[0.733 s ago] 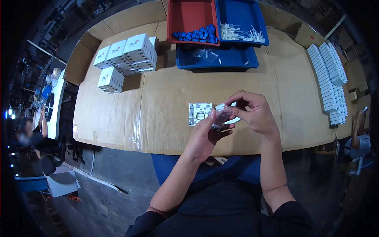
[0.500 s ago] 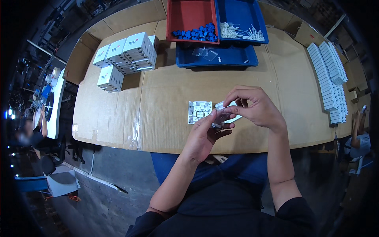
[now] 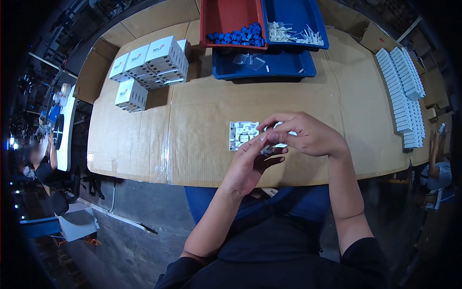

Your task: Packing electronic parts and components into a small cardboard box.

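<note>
Pinching a small see-through bag [image 3: 267, 150], the person's left hand [image 3: 247, 165] and right hand [image 3: 310, 135] meet over the near part of the brown table [image 3: 207, 113]. Fingers hide most of the bag. Just left of it lies a flat white case [image 3: 243, 137]. At the far side sit 1 red bin [image 3: 232, 17] with blue bits [image 3: 237, 36] and 2 blue bins [image 3: 284, 67]. White boxes [image 3: 154, 61] stand far left.
</note>
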`<state>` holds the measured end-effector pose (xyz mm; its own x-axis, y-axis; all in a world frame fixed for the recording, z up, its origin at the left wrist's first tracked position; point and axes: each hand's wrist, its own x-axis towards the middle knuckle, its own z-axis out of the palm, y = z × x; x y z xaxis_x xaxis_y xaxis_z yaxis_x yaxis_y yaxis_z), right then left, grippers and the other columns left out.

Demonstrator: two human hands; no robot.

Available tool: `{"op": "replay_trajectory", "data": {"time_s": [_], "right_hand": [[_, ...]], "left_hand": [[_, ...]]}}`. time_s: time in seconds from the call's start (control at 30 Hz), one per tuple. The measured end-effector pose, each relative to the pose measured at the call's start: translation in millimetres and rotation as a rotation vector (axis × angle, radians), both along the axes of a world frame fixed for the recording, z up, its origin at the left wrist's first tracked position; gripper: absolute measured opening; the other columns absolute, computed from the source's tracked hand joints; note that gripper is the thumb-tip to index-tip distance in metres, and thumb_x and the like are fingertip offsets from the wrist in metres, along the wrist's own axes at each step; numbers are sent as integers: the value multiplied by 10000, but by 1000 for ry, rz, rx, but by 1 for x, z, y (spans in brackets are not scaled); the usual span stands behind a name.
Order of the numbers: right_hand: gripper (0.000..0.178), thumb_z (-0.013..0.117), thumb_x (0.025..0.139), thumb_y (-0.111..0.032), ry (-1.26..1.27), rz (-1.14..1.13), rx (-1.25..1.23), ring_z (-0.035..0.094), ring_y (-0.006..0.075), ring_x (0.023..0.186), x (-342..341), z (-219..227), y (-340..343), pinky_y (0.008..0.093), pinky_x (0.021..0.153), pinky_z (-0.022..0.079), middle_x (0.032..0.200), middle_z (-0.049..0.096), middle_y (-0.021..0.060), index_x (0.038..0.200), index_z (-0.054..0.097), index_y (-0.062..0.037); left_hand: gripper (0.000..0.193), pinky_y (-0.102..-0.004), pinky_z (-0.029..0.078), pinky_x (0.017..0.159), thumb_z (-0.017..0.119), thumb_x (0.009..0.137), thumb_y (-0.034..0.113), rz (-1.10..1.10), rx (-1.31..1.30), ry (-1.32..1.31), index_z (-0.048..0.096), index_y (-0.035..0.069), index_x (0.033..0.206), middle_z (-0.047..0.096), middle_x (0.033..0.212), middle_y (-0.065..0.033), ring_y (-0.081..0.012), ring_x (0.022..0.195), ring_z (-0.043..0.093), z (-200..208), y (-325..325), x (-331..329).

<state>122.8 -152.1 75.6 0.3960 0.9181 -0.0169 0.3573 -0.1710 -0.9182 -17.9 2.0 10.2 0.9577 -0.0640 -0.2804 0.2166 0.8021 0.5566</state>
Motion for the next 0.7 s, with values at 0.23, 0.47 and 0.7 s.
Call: {"op": "replay_trajectory", "data": {"time_s": [0.23,0.47,0.7], "right_hand": [[321,632,1041,-278,59,32,-14,659,274,1165,4,-16,-2,382,988,519,1274,692,138,1169,747,-7],[201,638,1030,-127,-3,-344,20,684,181,1047,74,-24,-27,316,933,526,1091,741,98,1096,725,42],[156,669,976,-117,-472,-819,-44,719,229,919,231,-57,-6,336,839,546,1020,764,120,1083,758,-47]], "left_hand": [[413,-467,552,992,545,1082,373,-63,-5,-16,587,51,1337,680,1263,-117,-255,1119,681,-22,4,-1],[520,-462,508,1019,568,1051,474,-309,-530,-202,579,52,1354,635,1190,-100,-290,1150,620,-69,2,-12],[509,-417,500,1061,629,1034,364,-313,-576,-82,556,2,1385,657,1230,-110,-257,1160,632,-113,-2,-11]]}}
